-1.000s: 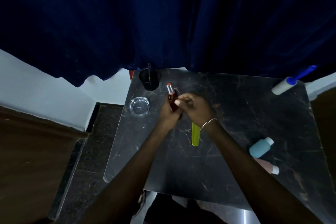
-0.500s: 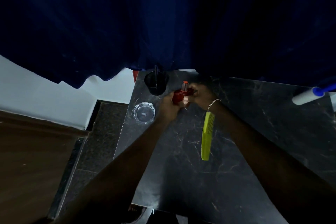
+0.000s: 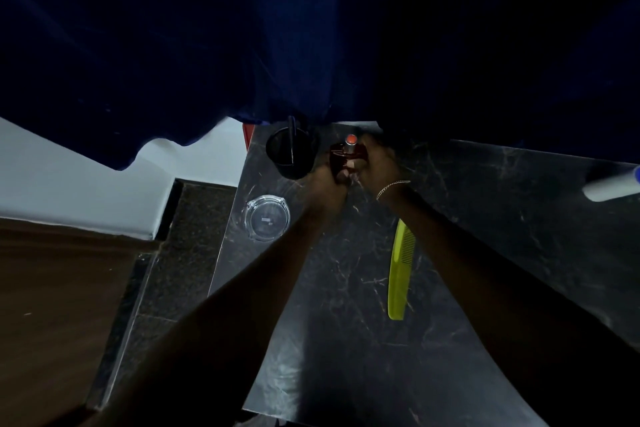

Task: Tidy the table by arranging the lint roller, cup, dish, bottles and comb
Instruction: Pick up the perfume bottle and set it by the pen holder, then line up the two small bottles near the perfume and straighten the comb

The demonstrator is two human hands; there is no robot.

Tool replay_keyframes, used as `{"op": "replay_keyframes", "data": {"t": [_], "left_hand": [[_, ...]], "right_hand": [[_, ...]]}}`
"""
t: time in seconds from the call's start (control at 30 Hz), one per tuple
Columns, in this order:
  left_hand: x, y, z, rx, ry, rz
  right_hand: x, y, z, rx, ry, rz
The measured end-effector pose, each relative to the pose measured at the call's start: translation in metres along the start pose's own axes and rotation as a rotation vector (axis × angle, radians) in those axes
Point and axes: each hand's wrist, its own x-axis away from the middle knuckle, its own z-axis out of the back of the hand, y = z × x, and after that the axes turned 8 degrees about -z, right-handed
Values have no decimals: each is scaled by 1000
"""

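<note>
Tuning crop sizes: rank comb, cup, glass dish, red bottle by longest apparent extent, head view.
1. Yellow-green plastic comb, clearly longest.
2. Round black cup and clear glass dish: near alike, unranked.
3. Dark red bottle: smallest showing, but left hand and right hand hide part.

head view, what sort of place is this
Likely a dressing corner at home: a dark marble-look table by a blue curtain, a yellow comb on it, a red bottle being held.

Red bottle [image 3: 346,157], orange cap, upright at far edge of table [image 3: 485,218], gripped by left hand [image 3: 327,182] and right hand [image 3: 378,163]. Black cup [image 3: 292,153] just left of it. Clear glass dish [image 3: 266,217] nearer, by left edge. Yellow-green comb [image 3: 400,270] flat, mid-table. White lint roller [image 3: 609,188] lying far right.
</note>
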Motion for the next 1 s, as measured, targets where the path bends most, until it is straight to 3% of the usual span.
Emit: {"op": "replay_keyframes", "data": {"t": [0.4, 0.8, 0.93, 1.0], "left_hand": [[-9, -11, -8, 194, 2, -95], [17, -16, -4, 68, 41, -181], [57, -24, -7, -90, -54, -192], [86, -29, -9, -105, -92, -297]], "right_hand": [[-3, 3, -1, -1, 23, 44], [19, 22, 6, -29, -14, -46], [65, 38, 11, -33, 11, -99], [99, 50, 13, 109, 83, -47]]}}
